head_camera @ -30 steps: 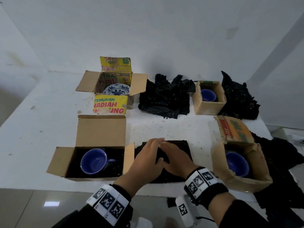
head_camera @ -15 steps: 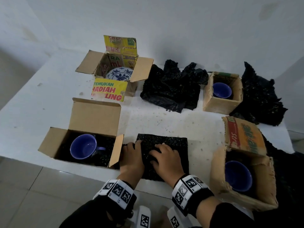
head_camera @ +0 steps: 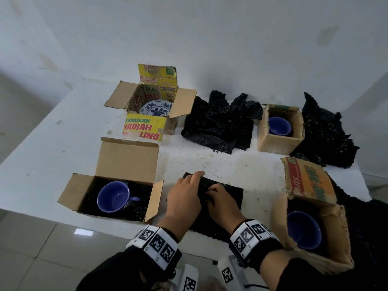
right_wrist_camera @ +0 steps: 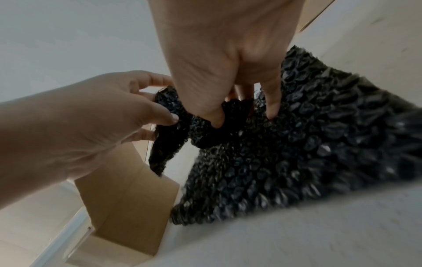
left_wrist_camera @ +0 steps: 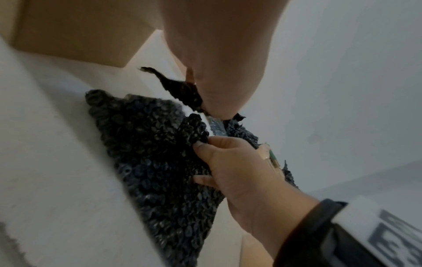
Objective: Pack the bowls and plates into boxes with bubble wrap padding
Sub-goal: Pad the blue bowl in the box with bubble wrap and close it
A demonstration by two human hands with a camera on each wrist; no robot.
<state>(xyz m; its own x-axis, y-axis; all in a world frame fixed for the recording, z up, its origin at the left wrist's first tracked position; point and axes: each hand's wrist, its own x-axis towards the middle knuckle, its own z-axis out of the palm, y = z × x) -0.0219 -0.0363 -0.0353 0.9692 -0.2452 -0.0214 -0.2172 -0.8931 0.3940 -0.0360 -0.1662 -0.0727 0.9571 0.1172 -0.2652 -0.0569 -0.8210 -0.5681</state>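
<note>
A flat sheet of black bubble wrap [head_camera: 230,196] lies at the table's front edge, between two boxes. My left hand [head_camera: 192,182] pinches its raised left corner [right_wrist_camera: 164,115]. Close beside it, my right hand [head_camera: 214,193] pinches a lifted fold of the same sheet [right_wrist_camera: 230,115] between thumb and fingers. To the left an open brown box [head_camera: 71,192] lined with black wrap holds a blue cup [head_camera: 113,196]. A worn box [head_camera: 336,238] at the front right holds a blue bowl [head_camera: 303,229]. At the back stand a small box with a blue bowl [head_camera: 279,126] and a printed box with a blue-and-white plate [head_camera: 155,110].
Crumpled black bubble wrap lies in a pile [head_camera: 218,124] at the back centre, another pile [head_camera: 323,131] at the back right, and more hangs off the right edge [head_camera: 357,206]. The white table [head_camera: 52,143] ends just under my wrists, with tiled floor below.
Both hands lay flat on the sheet before. They now pinch its left part and lift it into a fold. The head view has shifted.
</note>
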